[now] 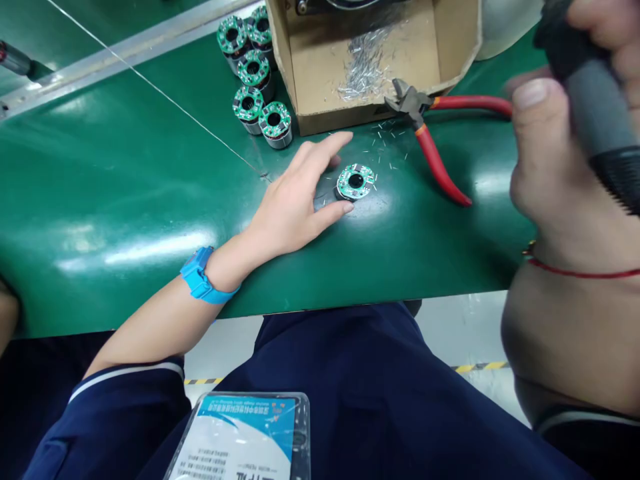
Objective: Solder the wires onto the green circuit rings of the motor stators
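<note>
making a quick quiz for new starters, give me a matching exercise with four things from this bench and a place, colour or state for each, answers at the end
1. pliers
2. wrist strap
3. pile of metal clippings
4. dark tool

A. in the cardboard box
B. gripped in the right hand
C. red handles
D. bright blue

Pairs: 1-C, 2-D, 3-A, 4-B

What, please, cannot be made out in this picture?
Right hand: blurred, cut off by the head view's right edge.
Grey-black tool: blurred, cut off there too.
Round part beside the left hand: underside hidden by its own green board, head view.
Badge: head view's bottom edge cuts it; fine print too small.
</note>
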`<state>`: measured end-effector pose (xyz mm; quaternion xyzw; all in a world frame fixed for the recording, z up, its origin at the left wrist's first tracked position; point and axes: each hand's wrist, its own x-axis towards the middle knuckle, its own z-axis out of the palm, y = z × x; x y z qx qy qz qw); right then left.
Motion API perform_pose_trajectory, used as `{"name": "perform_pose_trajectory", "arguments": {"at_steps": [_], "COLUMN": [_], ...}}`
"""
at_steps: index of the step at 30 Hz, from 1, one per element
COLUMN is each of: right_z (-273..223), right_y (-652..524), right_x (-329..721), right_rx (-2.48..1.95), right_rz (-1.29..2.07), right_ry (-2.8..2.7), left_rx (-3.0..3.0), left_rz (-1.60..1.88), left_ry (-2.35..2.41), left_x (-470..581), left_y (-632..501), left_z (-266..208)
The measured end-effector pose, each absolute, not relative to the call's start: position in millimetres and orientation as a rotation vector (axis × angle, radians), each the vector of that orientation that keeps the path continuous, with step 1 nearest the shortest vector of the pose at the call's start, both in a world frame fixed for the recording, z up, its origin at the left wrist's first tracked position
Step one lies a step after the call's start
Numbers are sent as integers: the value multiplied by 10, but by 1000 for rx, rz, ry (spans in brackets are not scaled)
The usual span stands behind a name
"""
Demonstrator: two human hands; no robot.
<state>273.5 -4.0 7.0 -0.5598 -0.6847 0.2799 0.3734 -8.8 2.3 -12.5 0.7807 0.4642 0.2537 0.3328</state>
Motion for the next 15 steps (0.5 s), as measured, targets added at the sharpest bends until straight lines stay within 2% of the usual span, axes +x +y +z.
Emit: {"name": "perform_pose_trajectory", "arguments": {"at_steps": [3, 6, 12, 15], "right_z": [-4, -151, -289, -260], "right_y": [59, 93, 123, 32], "right_x": [2736, 2750, 2757, 2746], "right_rx": [-1351, -1349, -1770, -1662], "right_rz": [444, 358, 209, 198], "right_ry": [-1795, -1974, -2183, -2131], "left_rx": [2115, 2103, 2021, 2024], "left_rz": [630, 654, 765, 778], "left_ry": [1153, 1138, 1177, 1170], "left_x": [-59, -44, -54, -62], "left_y": [22, 7, -44, -66], "left_z": [-127, -137, -153, -153]}}
